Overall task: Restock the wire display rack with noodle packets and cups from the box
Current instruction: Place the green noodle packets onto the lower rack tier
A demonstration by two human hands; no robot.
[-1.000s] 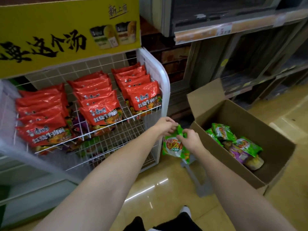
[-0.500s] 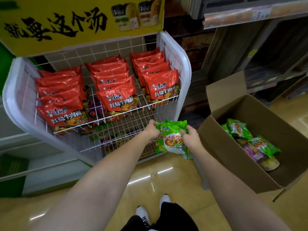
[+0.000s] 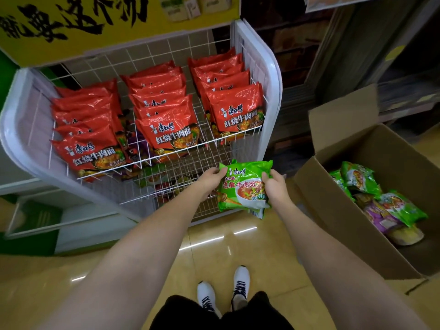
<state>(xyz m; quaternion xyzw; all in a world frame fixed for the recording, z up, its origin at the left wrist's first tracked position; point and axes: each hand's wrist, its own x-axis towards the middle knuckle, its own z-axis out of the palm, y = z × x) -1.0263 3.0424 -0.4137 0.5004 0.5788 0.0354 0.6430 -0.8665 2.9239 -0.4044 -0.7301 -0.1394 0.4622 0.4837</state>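
Red packets (image 3: 164,129) already fill the top tier of the wire rack (image 3: 271,75) in three rows. The left hand (image 3: 209,181) and right hand (image 3: 273,186) each grip a side of a green packet (image 3: 242,186), fingers curled round its edges, held before the lower tiers. At three o'clock, the box (image 3: 333,210) holds more green and purple packets (image 3: 381,201), so restocking seems well short of done.

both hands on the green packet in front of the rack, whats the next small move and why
Probably lower the green packet toward the lower wire tier. The left hand and right hand grip it by its sides just in front of that tier, and the top tier is already lined with red packets, so it seems bound for below.
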